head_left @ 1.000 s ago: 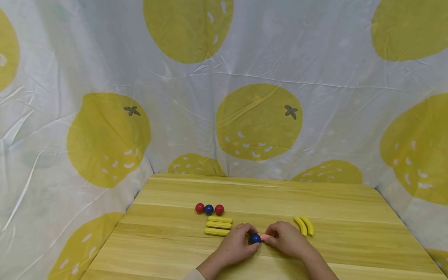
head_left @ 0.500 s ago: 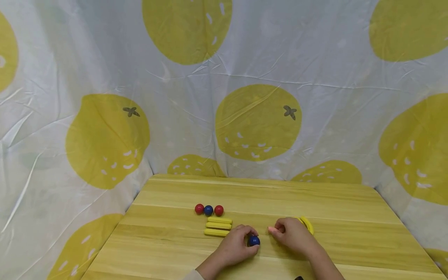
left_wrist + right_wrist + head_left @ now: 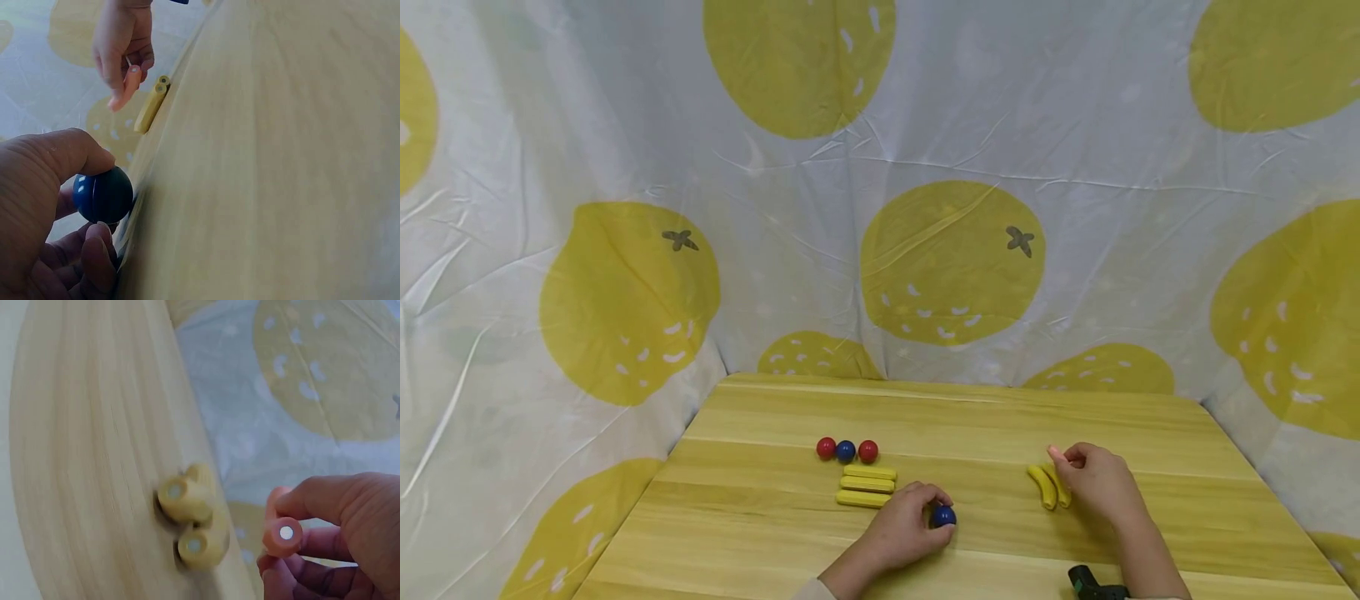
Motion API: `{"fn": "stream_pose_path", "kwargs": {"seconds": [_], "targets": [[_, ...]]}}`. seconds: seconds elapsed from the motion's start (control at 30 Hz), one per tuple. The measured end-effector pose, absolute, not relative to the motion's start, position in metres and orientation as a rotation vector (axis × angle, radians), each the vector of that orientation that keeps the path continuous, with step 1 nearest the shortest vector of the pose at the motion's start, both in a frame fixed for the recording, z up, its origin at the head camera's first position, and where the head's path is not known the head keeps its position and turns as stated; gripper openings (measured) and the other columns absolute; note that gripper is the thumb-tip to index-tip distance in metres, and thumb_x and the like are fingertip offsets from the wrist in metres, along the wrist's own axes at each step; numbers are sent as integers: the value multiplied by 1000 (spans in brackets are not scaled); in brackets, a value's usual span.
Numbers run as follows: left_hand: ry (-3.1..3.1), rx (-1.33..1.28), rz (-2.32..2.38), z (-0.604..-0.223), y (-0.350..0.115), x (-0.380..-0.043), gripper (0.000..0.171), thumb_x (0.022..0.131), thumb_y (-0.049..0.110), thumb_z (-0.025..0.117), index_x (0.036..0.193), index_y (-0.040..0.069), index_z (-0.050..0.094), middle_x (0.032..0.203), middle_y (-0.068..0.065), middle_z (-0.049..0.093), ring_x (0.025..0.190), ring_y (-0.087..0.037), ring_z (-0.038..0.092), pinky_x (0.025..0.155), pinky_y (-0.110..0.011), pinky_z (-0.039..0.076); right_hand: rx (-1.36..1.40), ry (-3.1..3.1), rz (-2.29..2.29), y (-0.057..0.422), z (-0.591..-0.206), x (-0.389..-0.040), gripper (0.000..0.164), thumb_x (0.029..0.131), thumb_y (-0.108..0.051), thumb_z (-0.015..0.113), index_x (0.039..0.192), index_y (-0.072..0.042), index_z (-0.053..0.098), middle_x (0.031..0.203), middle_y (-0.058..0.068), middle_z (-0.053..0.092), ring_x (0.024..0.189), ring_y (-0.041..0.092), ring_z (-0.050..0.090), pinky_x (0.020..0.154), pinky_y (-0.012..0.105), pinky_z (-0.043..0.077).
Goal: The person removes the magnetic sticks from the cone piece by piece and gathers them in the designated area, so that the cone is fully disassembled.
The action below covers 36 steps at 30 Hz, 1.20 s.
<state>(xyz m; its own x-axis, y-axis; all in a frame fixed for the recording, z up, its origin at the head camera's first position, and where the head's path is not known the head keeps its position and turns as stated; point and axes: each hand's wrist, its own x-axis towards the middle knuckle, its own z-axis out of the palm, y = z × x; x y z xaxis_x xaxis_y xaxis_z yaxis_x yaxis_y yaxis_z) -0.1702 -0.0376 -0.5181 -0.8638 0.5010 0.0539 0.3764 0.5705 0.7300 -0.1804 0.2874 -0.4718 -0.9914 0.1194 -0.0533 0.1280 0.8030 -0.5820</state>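
Observation:
My left hand [image 3: 906,527] pinches a dark blue ball [image 3: 943,517] between thumb and fingers, low at the table's front middle; the left wrist view shows the ball [image 3: 104,195] close up. Off to the right, my right hand [image 3: 1097,482] holds a short pink-orange magnetic rod [image 3: 285,534], a pale round magnet showing in its end. This hand is raised beside and partly over two curved yellow rods [image 3: 1041,488], which lie side by side on the wooden table [image 3: 760,533]. Part of the pink-orange rod is hidden behind the fingers.
Three straight yellow rods [image 3: 868,483] lie stacked in parallel just left of my left hand. Behind them sit a red ball [image 3: 826,448], a blue ball [image 3: 846,452] and another red ball [image 3: 868,452] in a row. A lemon-print curtain [image 3: 955,258] hangs around the table.
My right hand has drawn the pink-orange rod away from the blue ball, moving right and farther back past the curved yellow rods. My left hand stays nearly in place with its ball.

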Motion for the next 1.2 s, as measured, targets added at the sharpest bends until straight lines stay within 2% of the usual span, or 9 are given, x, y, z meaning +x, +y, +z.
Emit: {"fn": "stream_pose_path", "kwargs": {"seconds": [0.13,0.3,0.63,0.93,1.2], "targets": [[2648,745,1163,-519,-37,-171,28,88,39,78,111,25,72,102,14,63,87,2,52,77,-19,47,251,2949,-959,305,-474,-180,53,102,-50,56,114,1,67,87,2,72,77,17,63,69,38,50],[2662,754,1143,-519,-37,-170,30,88,40,78,112,23,74,104,13,64,88,2,52,78,-19,48,262,2907,-940,315,-484,-182,46,103,-44,56,109,0,66,74,-2,70,77,17,62,69,37,48],[2650,779,1154,-519,-36,-170,30,88,41,78,113,25,74,105,14,64,91,4,53,80,-19,48,253,2868,-940,314,-492,-182,47,104,-45,55,106,1,65,66,-4,67,70,15,57,66,31,42],[2523,792,1268,-509,-45,-175,33,91,39,77,119,20,73,103,12,61,84,-3,51,72,-19,45,242,2847,-952,312,-491,-182,41,104,-39,55,106,1,66,65,-2,66,74,17,57,67,31,42],[2658,742,1431,-475,-82,-195,37,93,33,76,124,14,70,111,-3,66,70,-3,52,61,-20,47,241,2837,-966,310,-487,-181,41,104,-39,55,107,0,65,64,-1,66,70,16,56,66,30,40]]}}
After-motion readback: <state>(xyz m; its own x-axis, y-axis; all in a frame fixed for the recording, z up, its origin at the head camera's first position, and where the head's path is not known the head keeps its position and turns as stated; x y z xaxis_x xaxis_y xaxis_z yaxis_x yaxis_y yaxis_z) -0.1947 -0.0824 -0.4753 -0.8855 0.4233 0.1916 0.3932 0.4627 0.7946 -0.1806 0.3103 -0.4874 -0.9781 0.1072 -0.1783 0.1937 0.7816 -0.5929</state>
